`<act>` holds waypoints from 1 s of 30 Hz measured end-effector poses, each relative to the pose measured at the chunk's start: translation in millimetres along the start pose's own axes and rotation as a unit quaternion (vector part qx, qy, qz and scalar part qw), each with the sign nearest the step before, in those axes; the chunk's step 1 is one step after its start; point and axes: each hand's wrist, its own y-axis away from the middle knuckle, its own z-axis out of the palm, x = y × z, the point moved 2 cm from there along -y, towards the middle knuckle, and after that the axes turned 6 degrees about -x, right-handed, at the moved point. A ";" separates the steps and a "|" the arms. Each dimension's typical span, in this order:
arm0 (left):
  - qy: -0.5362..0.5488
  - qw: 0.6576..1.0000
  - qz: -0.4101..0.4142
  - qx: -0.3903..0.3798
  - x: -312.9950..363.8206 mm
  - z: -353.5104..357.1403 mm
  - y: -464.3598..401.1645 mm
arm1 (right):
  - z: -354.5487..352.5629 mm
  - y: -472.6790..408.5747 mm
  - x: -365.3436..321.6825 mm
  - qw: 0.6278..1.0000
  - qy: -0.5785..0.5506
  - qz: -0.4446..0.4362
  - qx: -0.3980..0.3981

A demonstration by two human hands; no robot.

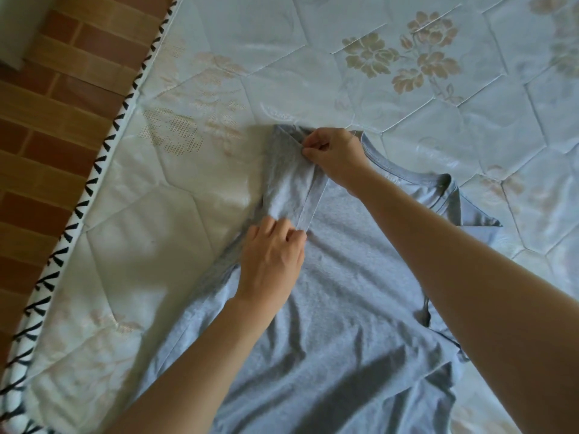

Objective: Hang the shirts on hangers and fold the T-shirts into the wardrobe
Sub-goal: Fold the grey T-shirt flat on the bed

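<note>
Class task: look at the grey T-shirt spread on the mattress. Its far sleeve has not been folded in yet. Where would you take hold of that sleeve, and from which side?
Pinch the far sleeve at its outer hem tip, coming in from the mattress side: that corner juts out flat beyond the T-shirt body, free and unobstructed.

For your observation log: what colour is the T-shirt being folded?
Light grey-blue T-shirt, plain, seen in the head view.

A grey cotton T-shirt (344,292) lies flat on the pale quilted floral mattress (313,57), near its left edge, collar toward the far side. One sleeve is folded onto the shirt's body. The brown brick-patterned floor (47,120) lies beyond the mattress's left edge.
</note>
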 end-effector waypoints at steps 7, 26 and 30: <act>0.079 0.992 0.065 0.077 2.1 -4.6 -11.7 | 16.9 12.7 5.6 0.968 0.093 -0.094 0.213; -0.085 0.983 0.072 -0.147 -42.3 33.9 -132.0 | 73.1 95.7 45.2 0.956 0.186 -0.134 0.185; -0.050 0.988 0.084 -0.121 -43.5 27.8 -122.9 | 98.6 114.5 34.0 0.955 0.205 -0.180 0.117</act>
